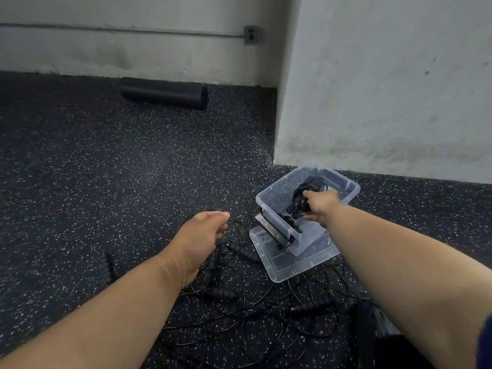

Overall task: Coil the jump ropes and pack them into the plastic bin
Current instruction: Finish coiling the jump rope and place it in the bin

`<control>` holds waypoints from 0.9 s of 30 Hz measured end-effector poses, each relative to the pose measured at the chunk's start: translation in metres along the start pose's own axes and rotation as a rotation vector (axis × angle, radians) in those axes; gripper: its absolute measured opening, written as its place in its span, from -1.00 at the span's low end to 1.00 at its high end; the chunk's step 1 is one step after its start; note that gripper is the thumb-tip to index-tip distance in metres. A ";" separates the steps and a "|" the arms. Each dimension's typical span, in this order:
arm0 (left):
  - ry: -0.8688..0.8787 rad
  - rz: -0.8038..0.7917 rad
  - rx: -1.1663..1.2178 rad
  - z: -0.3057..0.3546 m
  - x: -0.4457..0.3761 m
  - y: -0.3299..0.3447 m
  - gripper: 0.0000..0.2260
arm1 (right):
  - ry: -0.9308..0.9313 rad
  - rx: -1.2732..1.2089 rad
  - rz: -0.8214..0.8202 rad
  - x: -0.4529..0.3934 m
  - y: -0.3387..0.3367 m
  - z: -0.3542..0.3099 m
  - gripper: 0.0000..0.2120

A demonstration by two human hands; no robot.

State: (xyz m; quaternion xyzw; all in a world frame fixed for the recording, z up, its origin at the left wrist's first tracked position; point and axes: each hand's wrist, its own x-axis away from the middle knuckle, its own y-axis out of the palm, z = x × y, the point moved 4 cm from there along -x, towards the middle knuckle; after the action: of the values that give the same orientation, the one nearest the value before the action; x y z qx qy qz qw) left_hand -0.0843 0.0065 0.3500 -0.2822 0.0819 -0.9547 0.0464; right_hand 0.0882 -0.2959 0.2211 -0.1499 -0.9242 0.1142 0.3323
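A coiled jump rope [302,202], gripped in the right hand [320,205], sits inside the clear plastic bin [274,199], which rests tilted on its lid [298,262]. The left hand [203,230] hovers with fingers loosely curled, holding nothing, over the tangled ropes [239,294] on the floor [106,169]. Risk: the coil may spring loose on release, or the tilted bin may shift.

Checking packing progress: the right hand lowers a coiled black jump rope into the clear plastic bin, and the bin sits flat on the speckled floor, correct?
Not flat. The head view shows the clear plastic bin tilted, propped on its clear lid. The right hand does hold the coiled black jump rope inside it.
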 end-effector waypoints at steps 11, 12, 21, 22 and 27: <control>-0.050 0.006 -0.129 -0.014 -0.044 0.004 -0.82 | -0.143 0.938 0.008 -0.067 0.018 0.004 -0.60; -0.052 0.000 -0.137 -0.014 -0.047 0.005 -0.82 | -0.144 1.052 0.008 -0.068 0.019 0.005 -0.56; -0.081 -0.039 -0.220 -0.025 -0.076 0.011 -0.84 | -0.099 1.464 0.045 -0.076 0.016 0.007 -0.71; -0.083 -0.043 -0.226 -0.026 -0.078 0.012 -0.83 | -0.116 1.473 0.056 -0.077 0.016 0.005 -0.77; -0.088 -0.041 -0.217 -0.027 -0.086 0.012 -0.82 | -0.101 1.412 0.083 -0.092 0.016 0.004 -0.82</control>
State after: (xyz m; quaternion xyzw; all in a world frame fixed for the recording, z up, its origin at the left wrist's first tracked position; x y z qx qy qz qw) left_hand -0.0267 0.0101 0.2800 -0.3289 0.1768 -0.9277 -0.0002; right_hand 0.1560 -0.3139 0.1596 0.0719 -0.6370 0.7055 0.3021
